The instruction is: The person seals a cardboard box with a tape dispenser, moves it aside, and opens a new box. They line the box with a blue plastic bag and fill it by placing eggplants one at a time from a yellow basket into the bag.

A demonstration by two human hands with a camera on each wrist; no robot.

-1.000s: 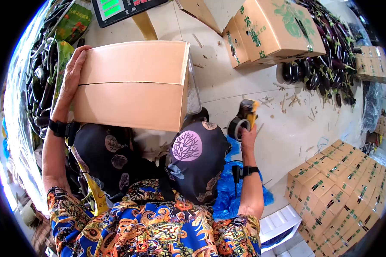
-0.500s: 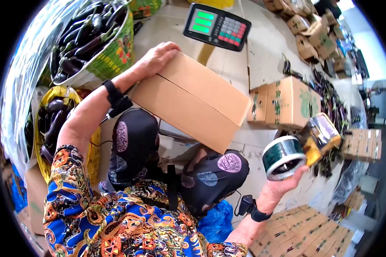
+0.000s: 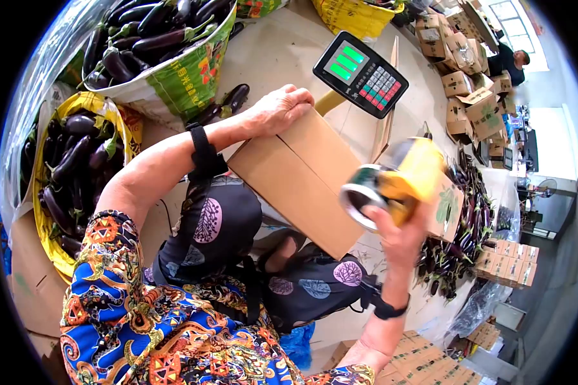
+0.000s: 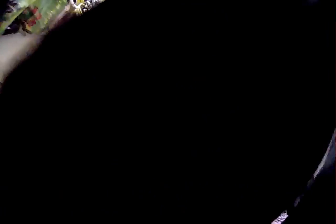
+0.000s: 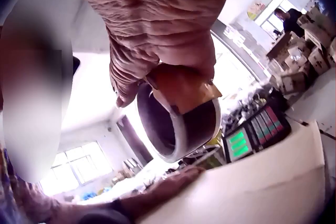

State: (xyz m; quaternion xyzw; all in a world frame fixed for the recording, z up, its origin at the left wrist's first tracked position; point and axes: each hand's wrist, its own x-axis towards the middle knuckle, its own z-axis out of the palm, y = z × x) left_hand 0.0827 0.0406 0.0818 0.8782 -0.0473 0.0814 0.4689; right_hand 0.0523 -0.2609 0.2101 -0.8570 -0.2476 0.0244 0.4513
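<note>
A plain brown carton point(image 3: 302, 179) with a seam down its top flaps lies tilted in front of the knees. At its far left corner the left hand point(image 3: 279, 112) grips the edge, fingers curled over it. Above the carton's near right part, the right hand point(image 3: 401, 234) holds a yellow tape dispenser point(image 3: 417, 170) with a wide tape roll point(image 3: 364, 192), blurred in the head view. In the right wrist view the right hand point(image 5: 163, 29) is wrapped round the dispenser over the carton point(image 5: 252, 187). The left wrist view is mostly black.
A scale display point(image 3: 359, 74) stands beyond the carton. Sacks of eggplants, one green point(image 3: 186, 80) and one yellow point(image 3: 42, 221), are at the left. Eggplants point(image 3: 459, 231) lie heaped at the right by printed cartons point(image 3: 507, 263). A person point(image 3: 510, 64) is far back.
The right hand has brought the dispenser up and inward from the right side to over the carton. The carton has turned, its far left corner still held, and the head view has swung rightward.
</note>
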